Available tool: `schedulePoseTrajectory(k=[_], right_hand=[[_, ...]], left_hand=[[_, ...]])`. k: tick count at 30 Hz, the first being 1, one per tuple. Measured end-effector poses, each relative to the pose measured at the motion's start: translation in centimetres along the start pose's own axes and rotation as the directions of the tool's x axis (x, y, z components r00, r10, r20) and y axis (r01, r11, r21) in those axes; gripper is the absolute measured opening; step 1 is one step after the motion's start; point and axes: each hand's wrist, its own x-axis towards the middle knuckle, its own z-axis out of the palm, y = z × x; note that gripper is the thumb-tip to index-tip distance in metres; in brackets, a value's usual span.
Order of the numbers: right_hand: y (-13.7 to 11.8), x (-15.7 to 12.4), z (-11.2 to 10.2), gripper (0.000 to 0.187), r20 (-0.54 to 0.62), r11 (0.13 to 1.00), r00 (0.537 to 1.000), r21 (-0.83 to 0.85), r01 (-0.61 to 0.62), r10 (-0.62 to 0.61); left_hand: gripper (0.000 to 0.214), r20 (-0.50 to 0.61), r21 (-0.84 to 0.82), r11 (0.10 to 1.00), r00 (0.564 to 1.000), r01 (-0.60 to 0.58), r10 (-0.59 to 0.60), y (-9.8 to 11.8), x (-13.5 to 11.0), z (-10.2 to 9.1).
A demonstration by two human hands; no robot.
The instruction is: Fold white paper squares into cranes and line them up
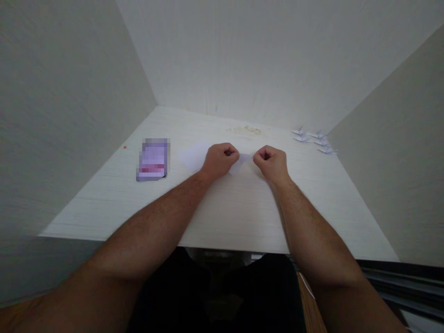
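Observation:
A small piece of folded white paper (246, 157) spans the gap between my two hands, just above the white table. My left hand (221, 159) is closed, its thumb and fingers pinching the paper's left end. The other end sits in the pinch of my right hand (272, 162), which is curled with the thumb against the fingers. Flat white paper (192, 155) lies on the table, partly covered by my left hand. Exact folds in the held piece are too small to make out.
Several small folded paper cranes (321, 142) stand at the table's back right. A blurred-out flat rectangular object (152, 159) lies to the left. Crumb-like yellowish marks (252, 130) show near the back wall (236, 60). Panels (69, 92) close off both sides.

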Motion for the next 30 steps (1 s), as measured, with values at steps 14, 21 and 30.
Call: schedulePoseTrajectory(k=[14,21,30], right_hand=[[-0.7,-1.2,1.0,0.045,0.243,0.870,0.862,-0.113,0.481,-0.445],[-0.3,-1.1,1.3,0.025,0.187,0.946,0.939,-0.095,0.310,-0.289],[-0.3,-0.6,1.4,0.018,0.108,0.993,0.994,0.109,-0.046,0.034]], left_hand=[[0.010,0.014,-0.376,0.903,0.976,0.207,-0.218,-0.1,0.2,0.7],[0.017,0.158,-0.506,0.821,0.964,0.264,-0.213,0.5,-0.2,0.5],[0.010,0.072,-0.178,0.982,0.996,0.067,-0.055,0.5,-0.4,0.3]])
